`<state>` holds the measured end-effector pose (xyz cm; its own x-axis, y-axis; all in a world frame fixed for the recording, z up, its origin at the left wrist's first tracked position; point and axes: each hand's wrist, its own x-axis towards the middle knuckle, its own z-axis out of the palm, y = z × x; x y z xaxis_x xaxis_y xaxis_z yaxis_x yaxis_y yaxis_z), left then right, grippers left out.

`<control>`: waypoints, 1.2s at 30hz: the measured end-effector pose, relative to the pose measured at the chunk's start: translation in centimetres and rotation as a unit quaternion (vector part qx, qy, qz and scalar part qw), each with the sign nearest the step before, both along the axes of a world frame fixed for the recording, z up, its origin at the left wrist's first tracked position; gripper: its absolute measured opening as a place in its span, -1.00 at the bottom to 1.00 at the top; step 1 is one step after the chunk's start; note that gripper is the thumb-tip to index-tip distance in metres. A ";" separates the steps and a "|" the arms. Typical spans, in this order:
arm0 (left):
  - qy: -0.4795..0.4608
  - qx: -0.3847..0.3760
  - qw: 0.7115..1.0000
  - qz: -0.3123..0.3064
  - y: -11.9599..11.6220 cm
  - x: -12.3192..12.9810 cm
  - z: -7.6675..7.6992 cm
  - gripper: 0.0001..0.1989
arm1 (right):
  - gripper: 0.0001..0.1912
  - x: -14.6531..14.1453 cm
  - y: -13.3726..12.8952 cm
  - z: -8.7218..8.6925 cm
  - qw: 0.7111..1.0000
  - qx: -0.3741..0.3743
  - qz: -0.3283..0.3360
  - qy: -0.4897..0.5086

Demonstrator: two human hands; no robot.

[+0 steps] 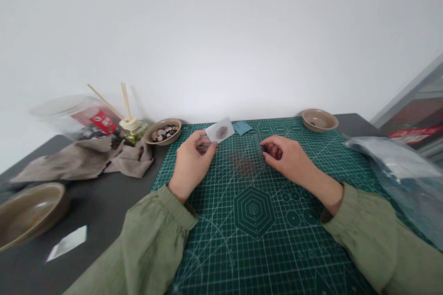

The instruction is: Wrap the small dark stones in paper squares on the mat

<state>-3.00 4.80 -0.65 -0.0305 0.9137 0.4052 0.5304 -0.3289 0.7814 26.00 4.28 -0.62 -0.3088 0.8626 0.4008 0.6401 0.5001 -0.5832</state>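
Pinched in my left hand (194, 159) is a small white packet (220, 131) with a dark oval spot on it, held above the green cutting mat (254, 244). My right hand (285, 156) hovers over the mat to the right, thumb and forefinger closed on a small dark piece whose nature I cannot make out. Behind the packet, a blue paper piece (242, 127) lies at the mat's back edge. A brown bowl of round dark and light pieces (163, 132) stands left of the mat.
At the back right is a brown bowl (320, 120) with something small inside. Plastic bags (398, 161) lie at the right. On the left are a crumpled cloth (83, 159), a reed diffuser (133, 128), a plastic tub (83, 113), a large bowl (31, 212) and a white slip (68, 243).
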 end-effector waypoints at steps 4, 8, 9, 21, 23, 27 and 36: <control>0.013 0.004 1.000 0.009 1.0 -0.9 -0.5 -0.72 | -0.76 0.1 0.4 -0.6 0.999 -0.030 0.004 0.028; 0.081 0.070 0.993 0.054 0.8 -2.8 1.6 -0.74 | -0.76 0.2 0.8 -1.2 0.998 -0.034 0.005 0.045; 0.104 0.087 0.990 0.048 0.8 -3.4 2.3 -0.74 | -0.76 0.2 0.8 -1.3 0.998 -0.034 0.005 0.047; 0.219 0.062 0.954 -0.196 -2.8 -1.4 3.2 -0.81 | -0.76 0.2 1.0 -1.2 0.997 -0.013 -0.009 0.069; 0.194 0.043 0.964 -0.179 -2.9 -1.0 3.0 -0.87 | -0.76 0.2 1.0 -1.2 0.997 -0.010 -0.013 0.069; 0.083 0.018 0.996 -0.035 -0.3 -2.2 3.5 -0.78 | -0.78 0.2 0.9 -1.2 0.998 -0.007 -0.019 0.067; -0.110 -0.195 0.974 0.017 6.4 -4.3 2.4 -0.60 | -0.81 0.2 0.8 -1.0 0.998 -0.009 -0.026 0.062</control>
